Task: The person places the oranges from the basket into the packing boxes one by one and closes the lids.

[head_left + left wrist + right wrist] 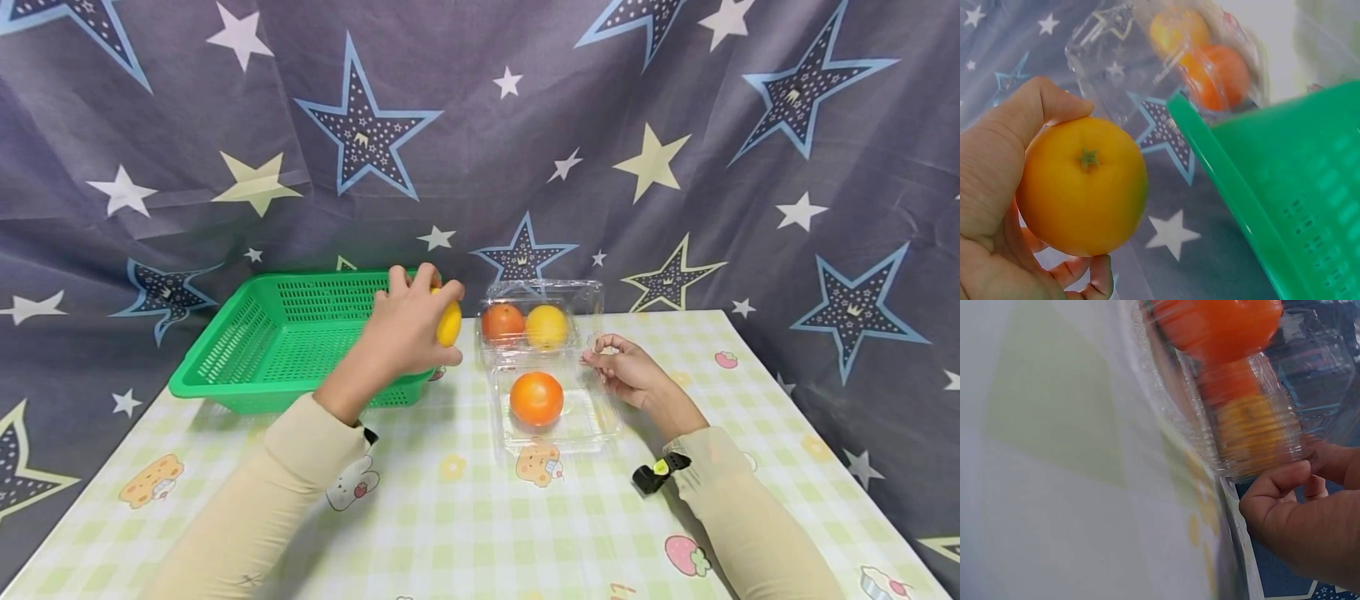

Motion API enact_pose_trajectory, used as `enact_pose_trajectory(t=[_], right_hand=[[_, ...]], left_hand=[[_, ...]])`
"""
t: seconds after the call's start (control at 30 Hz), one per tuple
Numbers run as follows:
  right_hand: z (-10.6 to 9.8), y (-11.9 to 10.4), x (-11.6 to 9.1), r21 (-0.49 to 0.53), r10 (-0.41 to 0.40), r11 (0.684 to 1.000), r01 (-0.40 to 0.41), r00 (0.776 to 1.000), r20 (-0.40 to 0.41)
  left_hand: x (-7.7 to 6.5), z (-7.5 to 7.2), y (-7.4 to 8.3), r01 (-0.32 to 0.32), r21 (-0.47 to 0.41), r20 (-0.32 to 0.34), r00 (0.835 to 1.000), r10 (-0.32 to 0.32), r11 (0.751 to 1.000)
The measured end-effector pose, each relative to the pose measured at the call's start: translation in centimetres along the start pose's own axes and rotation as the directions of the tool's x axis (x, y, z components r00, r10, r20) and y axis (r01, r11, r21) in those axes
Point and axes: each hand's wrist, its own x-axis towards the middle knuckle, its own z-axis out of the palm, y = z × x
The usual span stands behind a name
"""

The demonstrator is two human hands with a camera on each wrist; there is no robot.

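My left hand (pixel 408 325) grips a yellow-orange orange (pixel 449 323) beside the right rim of a green basket (pixel 258 383). In the left wrist view, a green stem end shows on the orange, with thumb and fingers around its side. My right hand (pixel 630 371) pinches the right edge of a clear plastic container (pixel 600 425) between thumb and fingers. One round, bright orange fruit (pixel 536 398) sits in its front part. Behind it, a reddish-orange fruit (pixel 502 323) and a yellow fruit (pixel 547 327) lie side by side under clear plastic (pixel 588 292).
A checked tablecloth (pixel 450 533) with printed cartoons covers the table. Along the back hangs a dark curtain (pixel 465 125) with stars, close behind the basket and container. The basket stands at the table's back left.
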Motion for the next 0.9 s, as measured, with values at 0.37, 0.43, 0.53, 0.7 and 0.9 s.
enact_pose_trajectory(t=[0.37, 0.43, 0.53, 0.7, 0.9], right_hand=[[0.0, 0.0, 0.0, 0.001, -0.004, 1.000, 0.004, 1.000, 0.000], [0.0, 0.0, 0.1, 0.008, -0.004, 1.000, 0.004, 1.000, 0.002], [0.0, 0.0, 0.1, 0.017, -0.005, 1.000, 0.005, 1.000, 0.002], [-0.2, 0.1, 0.2, 0.011, -0.008, 1.000, 0.008, 1.000, 0.008], [-0.2, 0.2, 0.3, -0.005, -0.007, 1.000, 0.007, 1.000, 0.005]], left_hand=[[0.9, 0.8, 3.7, -0.076, 0.022, 0.007, 0.997, 0.076, 0.997], [1.1, 1.1, 4.3, -0.092, 0.019, 0.009, 0.996, 0.092, 0.996], [1.3, 1.5, 5.2, -0.114, 0.017, 0.010, 0.993, 0.114, 0.993], [1.6, 2.4, 6.7, -0.145, 0.022, 0.013, 0.989, 0.145, 0.989], [1.9, 3.2, 8.2, -0.179, 0.008, 0.030, 0.983, 0.178, 0.984]])
